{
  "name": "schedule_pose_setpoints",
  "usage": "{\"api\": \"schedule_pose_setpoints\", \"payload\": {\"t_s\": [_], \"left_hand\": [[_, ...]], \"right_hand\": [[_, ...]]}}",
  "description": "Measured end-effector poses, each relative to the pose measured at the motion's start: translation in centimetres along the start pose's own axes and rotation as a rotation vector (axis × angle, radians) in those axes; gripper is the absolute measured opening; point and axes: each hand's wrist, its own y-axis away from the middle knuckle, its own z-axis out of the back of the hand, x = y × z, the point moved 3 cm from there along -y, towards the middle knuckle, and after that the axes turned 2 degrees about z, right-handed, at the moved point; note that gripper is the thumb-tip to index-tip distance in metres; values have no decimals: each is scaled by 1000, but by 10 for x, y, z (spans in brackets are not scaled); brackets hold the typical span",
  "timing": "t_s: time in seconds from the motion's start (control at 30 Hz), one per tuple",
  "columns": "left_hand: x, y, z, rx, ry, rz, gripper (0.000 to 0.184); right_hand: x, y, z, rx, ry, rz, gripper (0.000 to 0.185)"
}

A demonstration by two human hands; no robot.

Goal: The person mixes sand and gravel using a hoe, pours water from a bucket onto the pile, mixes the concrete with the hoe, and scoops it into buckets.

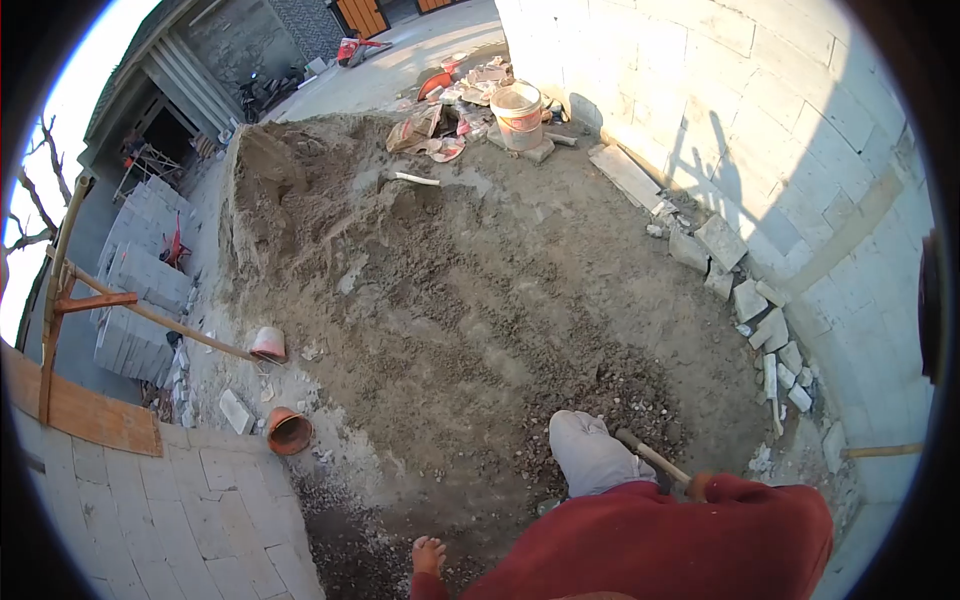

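Note:
My right hand (697, 487) is closed round a pale wooden handle (655, 458) beside my bent leg in light trousers (594, 452). The handle slants up and left to a darker end by the gravelly soil (640, 395); my leg and the soil hide any tool head, so its kind cannot be told. My left hand (429, 555) hangs free at the lower middle, above dark gravelly ground. Its fingers are loosely bent and somewhat apart, with nothing visible in them. A red sleeve covers each arm.
A sand heap (290, 180) rises at the upper left. Broken blocks (745, 300) line the right wall (850, 250). A white bucket (518, 115) stands at the back among torn bags (430, 130). Two small buckets, one orange-brown (289, 432) and one pinkish (268, 344), lie left near a block wall (200, 500).

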Motion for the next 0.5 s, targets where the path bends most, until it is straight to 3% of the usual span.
{"api": "schedule_pose_setpoints", "payload": {"t_s": [0.07,0.2,0.27,0.3,0.33,0.37,0.4,0.47,0.5], "left_hand": [[-68,2,-38,35,-5,-31,51],[-157,-42,-115,173,-135,-103,55],[-167,-61,-138,173,-223,-153,57],[-175,-72,-145,183,-334,-173,57],[-192,-83,-155,204,-494,-205,57],[-211,-92,-168,227,-629,-233,57],[-228,-103,-175,244,-705,-250,57],[-264,-119,-182,261,-706,-238,57],[-282,-127,-182,255,-594,-189,56]], "right_hand": [[31,5,7,20,-85,22,28],[77,-100,20,121,-104,279,26],[110,-142,72,134,-300,185,25],[141,-144,109,137,-498,23,26],[174,-194,140,-22,0,413,25],[201,-247,166,-387,537,685,24],[228,-231,226,-543,394,747,17],[281,-241,312,-296,-849,518,8],[316,-180,368,-238,-1259,433,12]]}}
